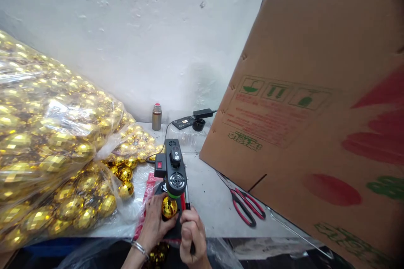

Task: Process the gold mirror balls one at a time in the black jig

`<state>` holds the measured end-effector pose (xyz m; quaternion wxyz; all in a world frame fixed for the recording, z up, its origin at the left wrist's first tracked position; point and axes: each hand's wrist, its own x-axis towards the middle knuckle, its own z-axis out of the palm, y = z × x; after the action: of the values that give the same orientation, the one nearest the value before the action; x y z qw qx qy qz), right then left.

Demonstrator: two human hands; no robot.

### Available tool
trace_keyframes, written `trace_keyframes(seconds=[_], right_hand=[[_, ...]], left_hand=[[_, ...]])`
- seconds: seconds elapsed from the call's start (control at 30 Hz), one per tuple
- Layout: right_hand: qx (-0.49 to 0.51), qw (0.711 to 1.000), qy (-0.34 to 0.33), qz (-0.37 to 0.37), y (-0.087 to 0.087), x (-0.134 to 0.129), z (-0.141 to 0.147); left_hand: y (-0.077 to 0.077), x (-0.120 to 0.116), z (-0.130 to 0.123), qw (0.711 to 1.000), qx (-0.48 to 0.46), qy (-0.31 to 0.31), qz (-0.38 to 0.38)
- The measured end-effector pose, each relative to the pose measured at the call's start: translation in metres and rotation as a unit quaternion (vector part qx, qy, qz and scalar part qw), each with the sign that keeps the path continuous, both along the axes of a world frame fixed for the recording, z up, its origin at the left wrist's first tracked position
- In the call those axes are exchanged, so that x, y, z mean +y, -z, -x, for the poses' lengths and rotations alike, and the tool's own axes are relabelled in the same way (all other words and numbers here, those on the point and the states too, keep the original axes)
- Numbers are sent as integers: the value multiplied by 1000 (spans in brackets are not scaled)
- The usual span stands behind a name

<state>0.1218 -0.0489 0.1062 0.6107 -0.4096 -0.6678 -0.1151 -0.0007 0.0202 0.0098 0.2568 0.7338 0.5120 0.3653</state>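
A small black bench machine (175, 164) with a red switch stands near the table's front edge. Under its head, against a green ring, sits a shiny gold faceted ball (169, 207). My left hand (153, 221), with a silver bracelet at the wrist, holds this ball between thumb and fingers. To the right of the machine, my right hand (193, 235) is closed around a black-tipped lever handle (187, 206). More gold balls (160, 254) show below the table edge, beneath my hands.
Clear plastic bags full of gold balls (63, 151) cover the left side. A large cardboard box (284, 113) leans on the right. Red-and-black scissors (248, 208) lie near it. A bottle (157, 117) and a black cap (198, 124) stand by the wall.
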Motion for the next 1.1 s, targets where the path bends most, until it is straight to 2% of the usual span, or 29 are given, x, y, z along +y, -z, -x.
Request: trace_keyframes(seconds=[0.13,0.23,0.33,0.4,0.47,0.53,0.6,0.67,0.77,0.8,0.87,0.93,1.0,1.03,1.1], right_hand=[[101,992,-30,76,-54,-4,3],[111,990,-38,76,-76,-2,7],[110,992,-32,60,-71,0,11],[109,992,-30,54,-61,-1,12],[103,993,-31,50,-53,-2,11],[92,994,-37,53,-49,-4,10],[81,994,-43,58,-49,-5,8],[77,994,-45,61,-50,-6,8],[83,994,-41,65,-49,-7,8],[86,993,-41,70,-49,-8,9],[89,992,-42,78,-48,-8,9],[89,992,-44,79,-48,-9,9],[86,992,-48,75,-48,-9,9],[84,993,-50,73,-48,-9,8],[83,993,-51,73,-49,-8,8]], left_hand=[[5,-14,11,1000,-7,16,-14],[15,-37,33,998,13,31,-52],[12,-42,62,991,49,31,-123],[-4,-27,79,983,77,-25,-163],[-26,-1,93,974,117,-66,-185],[-49,26,104,965,193,-67,-163],[-67,43,110,943,308,-52,-112],[-77,50,112,914,399,-41,-67],[-82,48,114,893,447,-45,-29],[-82,46,114,896,441,-41,-26],[-81,42,113,921,388,-25,-31],[-82,35,109,964,262,-14,-37],[-82,25,101,997,81,-18,-8],[-81,18,95,999,-14,-18,31],[-79,3,82,971,-186,-14,150]])
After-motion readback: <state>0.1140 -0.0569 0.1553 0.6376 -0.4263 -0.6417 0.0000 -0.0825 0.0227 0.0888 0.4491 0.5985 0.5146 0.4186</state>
